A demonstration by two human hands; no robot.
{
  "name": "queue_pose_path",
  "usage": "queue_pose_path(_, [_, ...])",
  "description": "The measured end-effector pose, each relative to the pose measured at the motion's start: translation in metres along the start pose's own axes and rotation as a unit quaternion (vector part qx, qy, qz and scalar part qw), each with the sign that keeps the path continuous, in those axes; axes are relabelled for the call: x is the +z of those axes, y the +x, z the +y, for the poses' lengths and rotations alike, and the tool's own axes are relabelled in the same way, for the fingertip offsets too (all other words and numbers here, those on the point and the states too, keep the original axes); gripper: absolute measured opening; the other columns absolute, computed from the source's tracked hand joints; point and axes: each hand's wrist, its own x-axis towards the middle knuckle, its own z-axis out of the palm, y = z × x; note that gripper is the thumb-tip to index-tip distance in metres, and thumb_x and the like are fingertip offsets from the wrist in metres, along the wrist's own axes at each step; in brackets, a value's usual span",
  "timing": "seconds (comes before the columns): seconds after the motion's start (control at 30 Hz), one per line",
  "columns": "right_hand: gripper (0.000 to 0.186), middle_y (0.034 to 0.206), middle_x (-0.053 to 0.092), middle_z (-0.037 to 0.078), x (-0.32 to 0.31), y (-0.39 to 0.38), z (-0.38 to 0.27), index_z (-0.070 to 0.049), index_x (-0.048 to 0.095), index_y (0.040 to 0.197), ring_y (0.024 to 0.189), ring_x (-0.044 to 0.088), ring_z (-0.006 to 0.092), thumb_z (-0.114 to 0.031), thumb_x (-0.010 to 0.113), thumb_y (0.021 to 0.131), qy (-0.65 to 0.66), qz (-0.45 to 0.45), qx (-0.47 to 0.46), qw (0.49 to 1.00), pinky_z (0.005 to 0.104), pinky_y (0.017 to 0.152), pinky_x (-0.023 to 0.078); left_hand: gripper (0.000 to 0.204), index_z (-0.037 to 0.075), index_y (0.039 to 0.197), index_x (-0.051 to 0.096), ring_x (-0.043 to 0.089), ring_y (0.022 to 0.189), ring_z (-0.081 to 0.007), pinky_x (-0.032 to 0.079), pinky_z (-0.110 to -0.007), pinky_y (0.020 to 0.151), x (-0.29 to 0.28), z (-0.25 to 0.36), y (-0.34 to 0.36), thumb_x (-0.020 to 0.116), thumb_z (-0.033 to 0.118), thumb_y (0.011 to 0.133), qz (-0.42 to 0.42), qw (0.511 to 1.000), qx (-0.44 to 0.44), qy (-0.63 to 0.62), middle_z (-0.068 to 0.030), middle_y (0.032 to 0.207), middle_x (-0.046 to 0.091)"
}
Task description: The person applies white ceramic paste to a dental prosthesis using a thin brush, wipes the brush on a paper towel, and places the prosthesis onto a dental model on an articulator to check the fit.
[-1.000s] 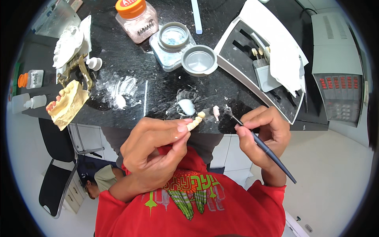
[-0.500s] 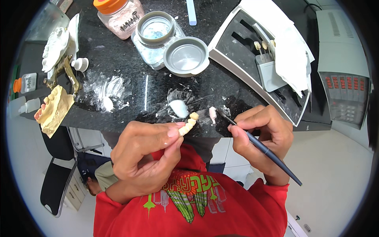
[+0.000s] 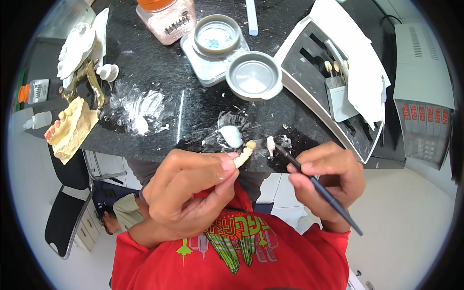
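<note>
My left hand [image 3: 191, 188] pinches a curved row of ivory artificial teeth [image 3: 246, 152] between thumb and fingers, near the bench's front edge. My right hand [image 3: 328, 186] is closed on a slender dark brush [image 3: 330, 196]. The brush's tip is at the right side of a small pale pink blob of paste [image 3: 270, 145]; I cannot tell whether they touch. Left of it lies a pale blue mound [image 3: 230, 137] on powder smears.
Yellow plaster cast [image 3: 72, 130], white cast [image 3: 75, 48] with brass articulator, orange-lidded jar [image 3: 164, 24], open grey-rimmed pot [image 3: 216, 35], white case [image 3: 295, 72] with shade tabs, grey machine [image 3: 423, 58]. Below left, a black chair [image 3: 63, 222] and another person [image 3: 116, 217].
The brush tip has moved left from the powder smear toward the pink blob over the last second. Both hands sit slightly lower in the picture than at first, still holding their items.
</note>
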Motion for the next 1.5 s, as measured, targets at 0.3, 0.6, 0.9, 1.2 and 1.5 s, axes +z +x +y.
queue_pose_path(0.3, [0.029,0.079,0.068,0.013,0.011,0.009,-0.002,-0.001,0.067,0.09,0.061,0.067,0.0198,0.005,0.081,0.065,-0.028,-0.049,-0.092,0.994,0.0261,0.053,0.053,0.024,-0.002,0.087,0.071,0.072,0.074,-0.0222,0.062,-0.026,0.063,0.002,0.002,0.0,0.08,-0.01,0.067,0.008,1.0,0.017,0.019,-0.0095,0.081,0.064])
queue_pose_path(0.6, [0.026,0.079,0.067,0.013,0.014,0.008,0.003,0.0,0.067,0.089,0.06,0.066,0.0195,0.005,0.08,0.066,-0.043,-0.055,-0.112,0.991,0.0266,0.052,0.053,0.026,-0.004,0.091,0.072,0.072,0.077,-0.0232,0.061,-0.026,0.064,0.0,0.0,-0.001,0.079,-0.01,0.068,-0.009,0.999,0.033,0.025,-0.0099,0.084,0.065])
queue_pose_path(0.9, [0.025,0.079,0.067,0.013,0.014,0.01,0.003,0.0,0.067,0.088,0.06,0.066,0.0194,0.005,0.079,0.067,-0.052,-0.066,-0.108,0.991,0.0264,0.052,0.053,0.027,-0.004,0.094,0.072,0.072,0.081,-0.0239,0.062,-0.027,0.068,-0.002,0.0,-0.002,0.079,-0.01,0.069,-0.026,0.999,0.038,0.019,-0.0115,0.088,0.065])
queue_pose_path(1.2, [0.025,0.078,0.067,0.014,0.014,0.01,0.004,0.001,0.067,0.088,0.06,0.066,0.0201,0.005,0.08,0.067,-0.051,-0.056,-0.112,0.991,0.0266,0.052,0.054,0.027,-0.005,0.093,0.072,0.071,0.08,-0.0236,0.062,-0.028,0.069,-0.001,-0.001,-0.002,0.078,-0.011,0.068,-0.018,0.999,0.042,0.021,-0.011,0.087,0.064])
queue_pose_path(1.5, [0.025,0.078,0.067,0.014,0.014,0.01,0.003,0.001,0.067,0.088,0.061,0.066,0.02,0.005,0.079,0.066,-0.042,-0.06,-0.11,0.991,0.0265,0.052,0.054,0.03,-0.007,0.098,0.071,0.071,0.083,-0.0277,0.062,-0.03,0.07,-0.003,-0.004,-0.006,0.076,-0.011,0.069,-0.044,0.996,0.073,0.029,-0.0136,0.09,0.064])
